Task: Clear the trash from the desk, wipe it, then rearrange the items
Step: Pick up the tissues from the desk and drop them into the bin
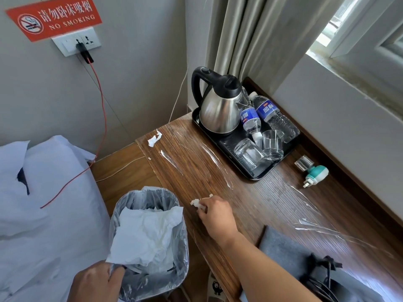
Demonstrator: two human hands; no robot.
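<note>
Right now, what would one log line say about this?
step: clearing trash | right hand: pinches tissue scrap on desk | left hand: holds big tissue at bin | remaining: torn tissue at far corner

Right hand (214,212), arm outstretched, pinches a tissue scrap (196,202); left hand (93,282), low, grips a tissue sheet (148,232).

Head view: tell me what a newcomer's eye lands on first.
The right hand pinches a tissue scrap on the desk near its left edge, while the left hand grips the rim of the lined bin beside it, a big tissue spilling out. At the desk's far end a kettle stands on a black tray with bottles and glasses. A red no-smoking sign hangs top left.
</note>
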